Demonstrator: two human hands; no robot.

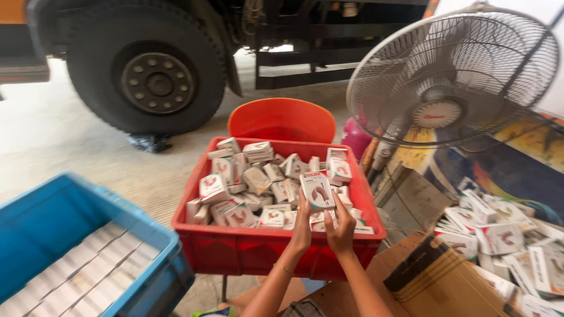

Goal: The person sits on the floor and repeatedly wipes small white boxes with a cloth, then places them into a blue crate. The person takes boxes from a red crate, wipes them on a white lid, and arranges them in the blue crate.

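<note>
While both hands meet over the near edge of the red crate (235,243), they share one small white carton (318,189) with a red-brown picture on its face, held upright just above the heap. Seen from the head camera, the left hand (302,226) presses its fingers against the carton's left side and the right hand (341,226) closes thumb and fingers around its lower right corner; both are partly curled, gripping the same carton.

Filling the red crate is a loose pile of similar white cartons (247,188), lying at all angles. At 12 o'clock from it stands an orange tub (282,120), its contents out of sight. At 8 o'clock a blue crate (64,214) holds neat flat rows of pale packs (88,276). At 4 o'clock more of the same cartons (499,238) lie spilled beside an open brown cardboard box (435,276).

A pedestal fan (452,82) stands at 2 o'clock, and a truck wheel (147,64) at 11 o'clock on the concrete floor (53,129).
</note>
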